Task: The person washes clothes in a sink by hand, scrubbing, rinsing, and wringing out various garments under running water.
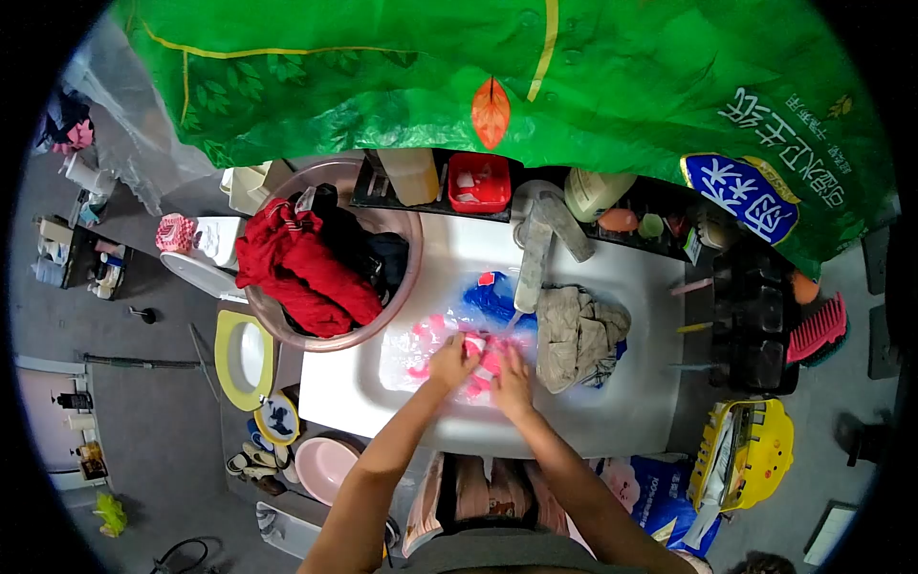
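Observation:
My left hand (pixel 453 362) and my right hand (pixel 513 385) are together in the white sink (pixel 612 426), both closed on a wet pink-and-white garment (pixel 486 367). Its exact kind cannot be made out. Part of the cloth spreads out in the water left of my hands. Just beyond it lies a blue cloth (pixel 499 302) with a small red patch, partly under water. To the right, beige bunched clothing (pixel 577 335) rests in the sink. Above the pink garment, the faucet (pixel 537 251) points down, with a thin stream seemingly running from its spout.
A round basin (pixel 417 277) holding red clothing (pixel 304 273) and dark clothing overlaps the sink's left corner. Bottles and a red box (pixel 479 184) line the back ledge. Green plastic sheeting (pixel 382 86) hangs overhead. A yellow basket (pixel 765 459) is at right, a toilet (pixel 229 359) at left.

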A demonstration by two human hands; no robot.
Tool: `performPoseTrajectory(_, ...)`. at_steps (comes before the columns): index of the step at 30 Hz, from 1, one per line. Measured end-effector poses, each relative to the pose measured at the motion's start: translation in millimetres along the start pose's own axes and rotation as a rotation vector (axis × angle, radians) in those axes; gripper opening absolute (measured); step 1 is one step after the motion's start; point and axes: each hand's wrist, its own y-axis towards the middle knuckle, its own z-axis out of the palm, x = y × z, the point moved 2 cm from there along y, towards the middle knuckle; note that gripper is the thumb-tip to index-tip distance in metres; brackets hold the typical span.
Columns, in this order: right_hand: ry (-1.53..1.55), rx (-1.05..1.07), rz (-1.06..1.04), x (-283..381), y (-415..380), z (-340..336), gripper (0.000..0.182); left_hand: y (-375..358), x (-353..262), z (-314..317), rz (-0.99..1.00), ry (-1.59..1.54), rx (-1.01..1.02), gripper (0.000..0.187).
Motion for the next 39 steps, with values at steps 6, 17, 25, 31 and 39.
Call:
performPoseTrajectory(6, -0.166, 0.638, 0.188, -28, 17, 50, 0.039, 21, 36, 28, -0.334, 0.193, 0.290, 0.043)
performPoseTrajectory(17, 1.044, 0.167, 0.816, -65, 18, 40, 0.043, -14, -56, 7, -0.404, -1.347, -0.218, 0.014)
performPoseTrajectory(25, 1.822, 0.728, 0.253, -16, 39, -6, 0.058, -81, -112, -19, -0.076, -1.182, 0.050, 0.019)
performPoseTrajectory(31, 1.962, 0.615, 0.629, -16, 26, -4, 0.038, -56, -58, -55, -0.323, -1.539, -0.318, 0.008)
performPoseTrajectory(39, 1.740, 0.384, 0.852, 66, 14, -79, 0.040, -23, -76, -15, -0.466, -2.346, 0.251, 0.049)
